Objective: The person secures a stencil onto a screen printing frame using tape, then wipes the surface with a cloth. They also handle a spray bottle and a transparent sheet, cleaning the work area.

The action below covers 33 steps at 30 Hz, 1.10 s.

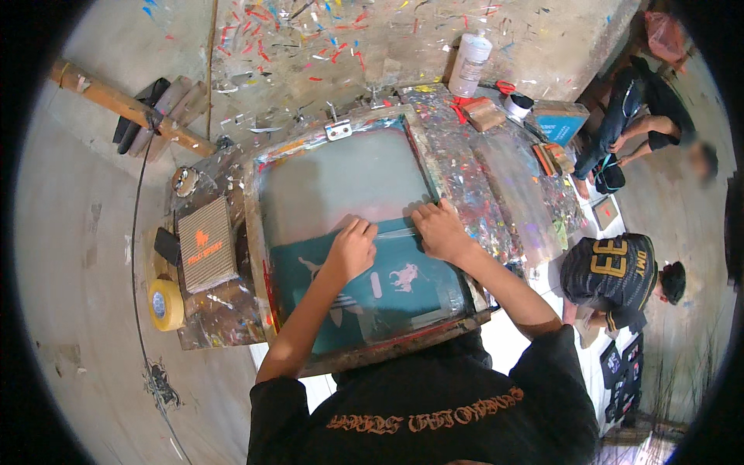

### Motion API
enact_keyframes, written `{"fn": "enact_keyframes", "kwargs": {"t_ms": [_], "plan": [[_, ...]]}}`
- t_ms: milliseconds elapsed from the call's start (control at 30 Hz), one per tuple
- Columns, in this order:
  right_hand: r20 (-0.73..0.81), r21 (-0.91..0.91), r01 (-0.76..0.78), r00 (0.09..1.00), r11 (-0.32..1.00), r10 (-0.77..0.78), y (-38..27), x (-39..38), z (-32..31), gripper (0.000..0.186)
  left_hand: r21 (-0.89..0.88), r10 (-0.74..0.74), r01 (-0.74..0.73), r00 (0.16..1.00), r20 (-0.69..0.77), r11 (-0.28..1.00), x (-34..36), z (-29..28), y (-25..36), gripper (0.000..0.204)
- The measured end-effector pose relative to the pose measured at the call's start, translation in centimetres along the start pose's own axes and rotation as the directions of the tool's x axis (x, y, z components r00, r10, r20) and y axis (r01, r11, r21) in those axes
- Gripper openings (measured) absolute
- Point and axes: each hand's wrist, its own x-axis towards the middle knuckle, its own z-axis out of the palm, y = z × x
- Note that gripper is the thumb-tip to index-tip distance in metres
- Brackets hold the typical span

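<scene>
fingers of the left hand (353,248) and right hand (442,231) appear to pinch a clear strip (397,232), seemingly tautened to lie straight, across the framed screen (372,186) beneath them.

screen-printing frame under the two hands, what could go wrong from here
The clear tape-like strip between the left hand and right hand could crease or end up crooked. Pressing hard might strain the mesh stretched across the screen-printing frame. The yellow tape roll sits at the left edge of the worktable and could get knocked off.
</scene>
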Motion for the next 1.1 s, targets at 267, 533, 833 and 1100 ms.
{"fn": "enact_keyframes", "kwargs": {"t_ms": [267, 533, 833, 1100], "plan": [[0.028, -0.213, 0.020, 1.000, 0.977, -0.015, 1.1, 1.6, 1.9, 0.019, -0.072, 0.036, -0.036, 0.999, -0.008, 0.997, -0.1, 0.5, -1.3, 0.037], [-0.004, -0.469, 0.041, 0.999, 0.882, -0.048, 0.3, 0.4, -0.2, 0.022, -0.033, 0.076, -0.076, 0.997, -0.023, 0.997, 0.0, -0.3, -0.5, 0.030], [-0.076, -0.438, 0.048, 0.993, 0.898, -0.090, 0.8, 1.5, -0.3, 0.016, -0.043, 0.087, -0.087, 0.996, -0.012, 0.995, -1.5, -0.6, -3.0, 0.029], [0.003, -0.316, 0.158, 0.986, 0.935, -0.165, 4.4, 1.2, -1.1, 0.015, -0.110, 0.048, -0.042, 0.997, 0.058, 0.993, -2.1, -2.4, -4.9, 0.018]]}}
